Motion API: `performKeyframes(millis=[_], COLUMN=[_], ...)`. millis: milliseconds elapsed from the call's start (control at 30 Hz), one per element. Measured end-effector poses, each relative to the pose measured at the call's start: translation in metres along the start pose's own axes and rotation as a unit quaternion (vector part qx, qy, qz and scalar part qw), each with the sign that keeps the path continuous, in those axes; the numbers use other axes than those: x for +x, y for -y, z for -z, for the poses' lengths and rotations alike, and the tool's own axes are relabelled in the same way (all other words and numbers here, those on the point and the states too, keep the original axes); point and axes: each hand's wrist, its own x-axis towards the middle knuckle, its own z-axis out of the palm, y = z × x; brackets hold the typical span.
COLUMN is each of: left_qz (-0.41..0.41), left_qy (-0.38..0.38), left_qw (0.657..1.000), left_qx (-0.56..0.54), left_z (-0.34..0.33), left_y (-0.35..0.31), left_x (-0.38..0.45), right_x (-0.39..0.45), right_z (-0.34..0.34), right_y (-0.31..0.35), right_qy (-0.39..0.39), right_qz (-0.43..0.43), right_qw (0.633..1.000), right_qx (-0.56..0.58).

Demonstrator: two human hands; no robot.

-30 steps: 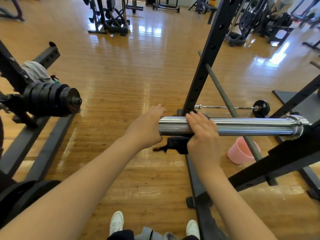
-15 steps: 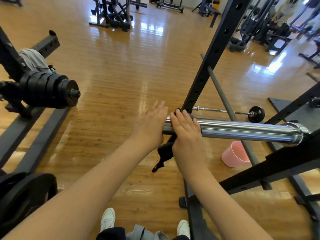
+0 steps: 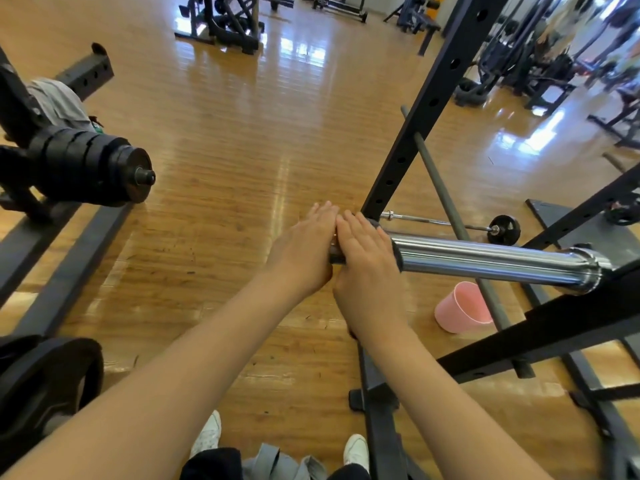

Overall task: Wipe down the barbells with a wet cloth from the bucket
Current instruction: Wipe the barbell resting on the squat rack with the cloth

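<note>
A chrome barbell sleeve lies across the rack at mid right, its free end pointing left. My right hand lies over that end with straight fingers, pressing a dark cloth against the metal; only a thin edge of the cloth shows beside the palm. My left hand sits flat against the tip of the sleeve, fingers straight, touching my right hand. A pink bucket stands on the wooden floor below the sleeve.
A black rack upright rises just behind my hands, and its base beam runs by my feet. A loaded barbell end juts out at the left. A small barbell lies on the floor beyond the sleeve.
Both hands slid left along the sleeve to its tip and came together. The cloth that hung below the bar is now almost fully covered by my right hand.
</note>
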Motion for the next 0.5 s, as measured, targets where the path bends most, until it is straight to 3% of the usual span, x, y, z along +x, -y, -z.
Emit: performKeyframes(millis=[233, 333, 500], left_qz=[-0.046, -0.068, -0.066], left_qy=[-0.078, -0.120, -0.121], left_qw=[0.995, 0.989, 0.989], left_qx=[0.039, 0.055, 0.056], left_z=[-0.012, -0.021, -0.024], left_y=[0.016, 0.028, 0.035], left_x=[-0.020, -0.025, -0.026], right_x=[-0.013, 0.009, 0.029], right_z=[0.012, 0.011, 0.016], right_y=[-0.034, -0.012, 0.006], right_qy=[-0.048, -0.026, 0.053], right_qz=[-0.068, -0.019, 0.061], right_qw=[0.996, 0.999, 0.994], right_qx=[0.023, 0.044, 0.074])
